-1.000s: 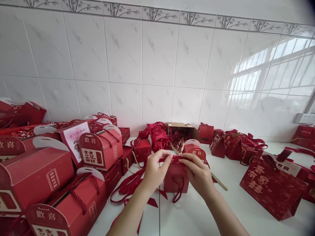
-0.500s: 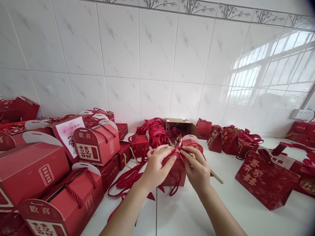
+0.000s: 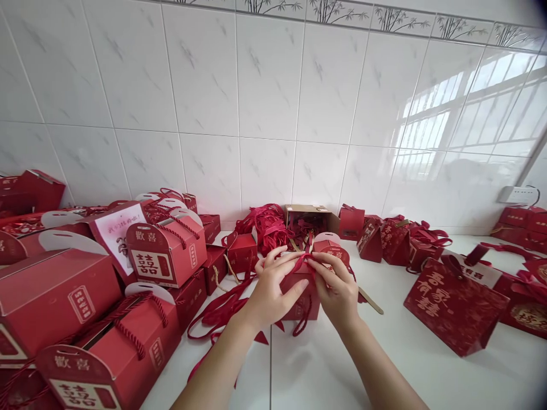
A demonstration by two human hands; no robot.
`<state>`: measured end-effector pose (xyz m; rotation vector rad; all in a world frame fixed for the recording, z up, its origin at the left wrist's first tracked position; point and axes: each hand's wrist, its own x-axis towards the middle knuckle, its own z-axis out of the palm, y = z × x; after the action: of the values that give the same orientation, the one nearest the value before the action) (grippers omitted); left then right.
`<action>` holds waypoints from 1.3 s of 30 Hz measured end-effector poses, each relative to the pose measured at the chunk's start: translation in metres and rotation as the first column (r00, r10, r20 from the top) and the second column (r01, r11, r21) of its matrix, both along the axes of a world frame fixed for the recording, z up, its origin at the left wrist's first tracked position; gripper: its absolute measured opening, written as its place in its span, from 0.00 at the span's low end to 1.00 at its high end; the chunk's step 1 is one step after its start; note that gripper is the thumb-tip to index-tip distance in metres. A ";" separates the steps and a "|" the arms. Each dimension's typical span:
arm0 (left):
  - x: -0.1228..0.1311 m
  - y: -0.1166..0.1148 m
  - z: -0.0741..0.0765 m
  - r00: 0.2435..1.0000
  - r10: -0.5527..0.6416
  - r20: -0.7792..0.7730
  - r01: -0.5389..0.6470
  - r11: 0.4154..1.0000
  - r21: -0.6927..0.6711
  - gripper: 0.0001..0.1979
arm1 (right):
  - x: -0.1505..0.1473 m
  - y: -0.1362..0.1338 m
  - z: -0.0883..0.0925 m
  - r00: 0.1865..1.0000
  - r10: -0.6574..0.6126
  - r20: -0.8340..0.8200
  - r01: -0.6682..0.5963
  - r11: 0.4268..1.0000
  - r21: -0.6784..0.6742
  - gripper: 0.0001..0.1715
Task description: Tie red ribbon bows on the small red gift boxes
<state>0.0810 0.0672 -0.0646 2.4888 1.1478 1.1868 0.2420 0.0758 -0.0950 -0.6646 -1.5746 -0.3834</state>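
Note:
A small red gift box (image 3: 306, 302) stands on the white counter (image 3: 325, 370) in the middle. A red ribbon (image 3: 304, 262) crosses its top. My left hand (image 3: 273, 287) rests against the box's left side, fingers curled and pinching the ribbon. My right hand (image 3: 337, 287) is at the box's right side, fingertips pinched on the same ribbon. The two hands meet over the box's top. Loose ends of ribbon (image 3: 222, 313) trail from the box to the left over the counter.
Large red handled boxes (image 3: 164, 253) are piled at the left. A heap of red ribbons (image 3: 267, 225) and an open cardboard box (image 3: 310, 219) lie against the tiled wall. Red pouch-shaped bags (image 3: 453, 302) lie at the right. A wooden stick (image 3: 370, 300) lies beside my right hand.
My hands have come closer together over the box top, gathering the ribbon into the middle. The view has dipped slightly.

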 end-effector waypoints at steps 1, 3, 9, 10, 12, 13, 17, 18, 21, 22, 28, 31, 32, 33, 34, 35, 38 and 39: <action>0.000 0.001 -0.001 1.000 0.019 -0.001 -0.019 1.000 0.018 0.19 | 0.001 0.001 0.000 1.000 0.002 -0.023 -0.002 1.000 -0.008 0.22; 0.001 0.004 -0.003 0.997 0.073 0.007 -0.073 0.995 0.063 0.21 | 0.003 0.003 0.000 0.995 0.001 -0.098 -0.004 0.999 -0.033 0.18; -0.004 0.023 -0.013 0.909 0.342 0.238 -0.383 0.911 0.153 0.24 | 0.019 0.013 0.001 0.885 -0.090 -0.458 -0.022 0.972 -0.234 0.08; -0.006 0.027 -0.015 0.882 0.373 0.286 -0.422 0.897 0.132 0.24 | 0.023 0.016 0.000 0.837 -0.102 -0.537 -0.067 0.956 -0.285 0.08; -0.010 0.034 -0.019 0.816 0.432 0.384 -0.484 0.874 0.045 0.23 | 0.030 0.022 -0.003 0.684 -0.096 -0.723 -0.230 0.912 -0.339 0.10; -0.012 0.037 -0.021 0.773 0.455 0.441 -0.501 0.866 -0.016 0.23 | 0.033 0.025 -0.004 0.573 -0.079 -0.816 -0.330 0.889 -0.318 0.10; -0.016 0.044 -0.021 0.445 0.406 0.798 -0.276 0.910 -0.308 0.24 | 0.045 0.033 -0.007 0.074 0.021 -0.997 -0.610 0.792 -0.028 0.03; -0.016 0.045 -0.020 0.312 0.374 0.873 -0.145 0.927 -0.346 0.24 | 0.047 0.034 -0.006 0.004 0.037 -0.999 -0.640 0.768 0.026 0.05; -0.014 0.043 -0.014 0.049 0.338 0.940 0.191 0.921 -0.341 0.16 | 0.050 0.036 -0.006 -0.076 0.053 -0.996 -0.705 0.703 0.091 0.09; -0.014 0.042 -0.011 0.035 0.338 0.941 0.255 0.907 -0.335 0.11 | 0.051 0.037 -0.006 -0.095 0.052 -0.994 -0.723 0.683 0.105 0.10; -0.019 0.039 -0.002 -0.221 0.431 0.875 0.544 0.799 -0.257 0.07 | 0.050 0.039 -0.007 -0.152 0.019 -0.988 -0.780 0.612 0.132 0.13; -0.022 0.042 -0.004 -0.212 0.442 0.872 0.544 0.794 -0.270 0.06 | 0.050 0.039 -0.008 -0.138 0.011 -0.990 -0.789 0.603 0.117 0.12; -0.022 0.044 -0.006 -0.201 0.443 0.874 0.542 0.793 -0.277 0.06 | 0.051 0.039 -0.008 -0.131 0.003 -0.991 -0.794 0.599 0.107 0.11; -0.023 0.046 -0.008 -0.189 0.443 0.877 0.536 0.795 -0.286 0.06 | 0.051 0.039 -0.009 -0.122 -0.006 -0.992 -0.798 0.595 0.095 0.11; -0.023 0.047 -0.010 -0.176 0.442 0.880 0.524 0.798 -0.296 0.06 | 0.051 0.040 -0.010 -0.112 -0.015 -0.994 -0.801 0.594 0.081 0.10; -0.024 0.049 -0.012 -0.164 0.440 0.883 0.509 0.804 -0.307 0.06 | 0.052 0.040 -0.011 -0.101 -0.024 -0.995 -0.801 0.595 0.067 0.10; -0.025 0.053 -0.018 -0.122 0.423 0.898 0.449 0.830 -0.330 0.06 | 0.054 0.043 -0.016 -0.053 -0.043 -0.998 -0.788 0.615 0.015 0.09; -0.025 0.054 -0.021 -0.106 0.416 0.903 0.431 0.838 -0.336 0.06 | 0.055 0.044 -0.018 -0.033 -0.048 -0.998 -0.782 0.624 -0.004 0.08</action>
<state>0.0555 0.1209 -0.0854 0.4418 0.6618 1.7550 0.2968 0.1203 -0.1128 -0.6180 -0.3158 1.0602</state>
